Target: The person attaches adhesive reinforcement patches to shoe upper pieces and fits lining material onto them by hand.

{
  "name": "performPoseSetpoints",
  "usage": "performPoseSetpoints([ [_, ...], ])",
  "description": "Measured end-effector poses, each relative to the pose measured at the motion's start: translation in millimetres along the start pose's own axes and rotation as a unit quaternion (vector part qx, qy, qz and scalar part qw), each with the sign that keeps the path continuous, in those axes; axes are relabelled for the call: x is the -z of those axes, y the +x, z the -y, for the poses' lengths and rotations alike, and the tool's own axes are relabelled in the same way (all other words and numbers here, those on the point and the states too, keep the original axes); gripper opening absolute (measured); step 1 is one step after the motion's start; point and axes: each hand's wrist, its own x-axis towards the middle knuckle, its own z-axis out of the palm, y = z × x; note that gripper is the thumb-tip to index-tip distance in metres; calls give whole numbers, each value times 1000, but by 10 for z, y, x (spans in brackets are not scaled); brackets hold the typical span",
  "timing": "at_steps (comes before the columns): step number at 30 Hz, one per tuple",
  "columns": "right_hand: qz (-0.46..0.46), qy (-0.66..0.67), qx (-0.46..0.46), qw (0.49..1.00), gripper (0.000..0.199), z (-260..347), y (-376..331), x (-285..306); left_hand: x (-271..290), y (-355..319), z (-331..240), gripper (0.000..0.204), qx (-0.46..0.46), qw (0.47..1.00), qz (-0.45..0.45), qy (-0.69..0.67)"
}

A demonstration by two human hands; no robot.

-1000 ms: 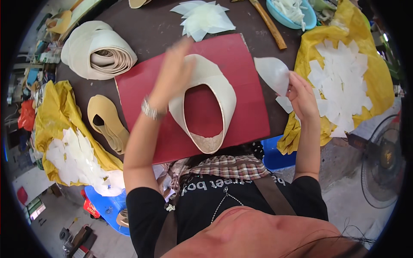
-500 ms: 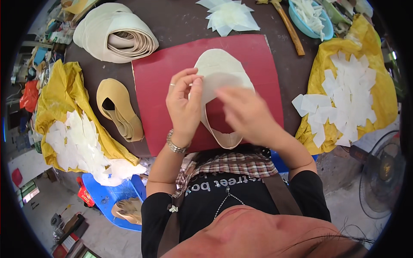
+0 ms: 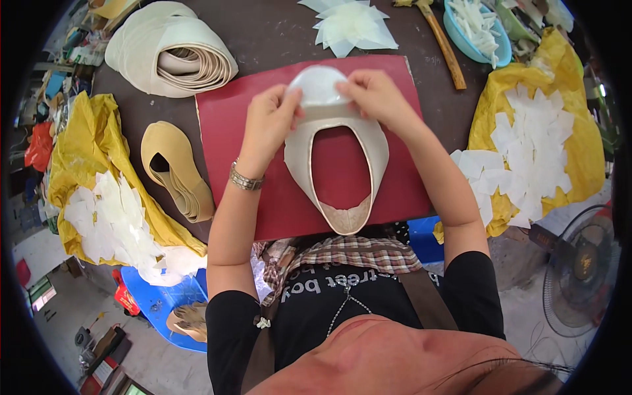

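Observation:
A pale cream shoe upper lies flat on a dark red board, its toe end away from me and its heel toward me. Over the toe sits a shiny, translucent white toe stiffener. My left hand pinches the left edge of that piece between thumb and fingers. At its right edge my right hand does the same, fingers closed. Part of the upper's toe is hidden beneath the piece.
Stacked cream uppers stand far left, tan uppers left of the board. White pieces lie on yellow sacks at both sides. Far off are a fan of translucent pieces, a hammer and a blue basin.
Both hands have moved farther away to the toe end and spread apart. The right hand, blurred over the upper before, now grips the translucent piece, which lies over the toe.

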Motion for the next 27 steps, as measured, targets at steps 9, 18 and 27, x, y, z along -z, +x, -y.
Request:
performPoseSetpoints([
  [9, -12, -118, -39, 992, 29, 2, -3, 15, -105, 0, 210, 34, 5, 984, -5, 177],
  [18, -170, -451, 281, 830, 14, -132, -178, -61, -244, -162, -4, 27, -291, 828, -139, 459],
  [27, -116, -529, 364, 758, 42, -540, -917, -126, -159, -525, 372, 34, -315, 825, 30, 469],
])
